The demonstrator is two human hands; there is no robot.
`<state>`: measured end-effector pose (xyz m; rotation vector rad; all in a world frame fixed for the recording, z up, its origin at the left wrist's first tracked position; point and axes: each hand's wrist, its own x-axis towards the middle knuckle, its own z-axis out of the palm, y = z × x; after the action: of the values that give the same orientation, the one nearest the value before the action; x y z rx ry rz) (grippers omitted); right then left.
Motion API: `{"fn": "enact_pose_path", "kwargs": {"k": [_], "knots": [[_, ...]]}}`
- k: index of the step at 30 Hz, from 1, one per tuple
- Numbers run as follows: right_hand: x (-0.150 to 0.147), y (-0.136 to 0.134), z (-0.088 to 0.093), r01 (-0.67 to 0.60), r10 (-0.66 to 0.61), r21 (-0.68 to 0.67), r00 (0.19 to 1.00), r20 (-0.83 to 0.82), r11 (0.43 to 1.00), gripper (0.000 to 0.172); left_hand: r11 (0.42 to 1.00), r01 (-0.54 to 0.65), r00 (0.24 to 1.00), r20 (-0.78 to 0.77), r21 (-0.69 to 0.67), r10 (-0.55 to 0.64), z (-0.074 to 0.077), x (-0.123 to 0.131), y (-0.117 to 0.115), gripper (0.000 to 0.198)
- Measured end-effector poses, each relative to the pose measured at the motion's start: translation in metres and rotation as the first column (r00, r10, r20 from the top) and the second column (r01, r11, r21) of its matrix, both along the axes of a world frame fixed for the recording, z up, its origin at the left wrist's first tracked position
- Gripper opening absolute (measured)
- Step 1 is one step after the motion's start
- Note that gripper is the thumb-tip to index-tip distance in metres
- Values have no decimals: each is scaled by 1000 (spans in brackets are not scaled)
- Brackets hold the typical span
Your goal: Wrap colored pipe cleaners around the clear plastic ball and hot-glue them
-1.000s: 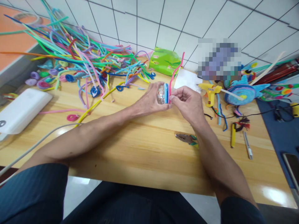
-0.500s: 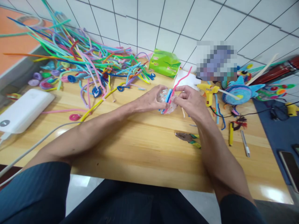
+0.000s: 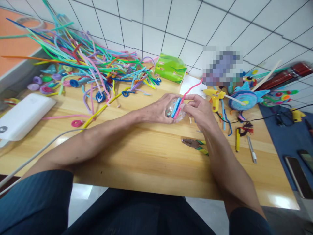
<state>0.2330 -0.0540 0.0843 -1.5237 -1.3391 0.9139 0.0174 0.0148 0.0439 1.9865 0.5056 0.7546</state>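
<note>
Clamping a clear, rounded plastic ball [image 3: 169,110] over the brown wooden table [image 3: 137,150], nearer its back edge, the left hand [image 3: 159,110] steadies; the right hand [image 3: 201,110] pinches a pink fuzzy strip [image 3: 194,86], which could slip if pressure slackens

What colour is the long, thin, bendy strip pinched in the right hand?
Bright pink; the strip shows best in the head view.

Wall [image 3: 117,24]: white-tiled, dark-lined, rising behind!
Worktop [image 3: 139,163]: pale wood, gleaming brightly at near right!
Floor [image 3: 81,199]: grey, glossy below!
</note>
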Motion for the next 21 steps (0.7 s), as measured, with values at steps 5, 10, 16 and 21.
{"fn": "enact_pose_path", "kwargs": {"k": [5, 10, 16, 21], "knots": [[2, 0, -4, -18, 19, 15, 999, -50, 1000, 39, 1000, 9, 1000, 0, -3, -9, 5, 0, -3, 79], [4, 1, -7, -31, 33, 39, 999, -40, 999, 41, 998, 14, 1000, 26, -53, -12, 11, -3, -4, 79], [-3, 0, -16, -8, 9, 60, 1000, -23, 998, 40, 998, -8, 1000, 10, -66, 9, 8, -2, -5, 79], [18, -3, -2, 6, -13, 54, 993, 120, 999, 27, 1000, 24, 1000, 6, 21, -24, 0, -3, -1, 76]]}}
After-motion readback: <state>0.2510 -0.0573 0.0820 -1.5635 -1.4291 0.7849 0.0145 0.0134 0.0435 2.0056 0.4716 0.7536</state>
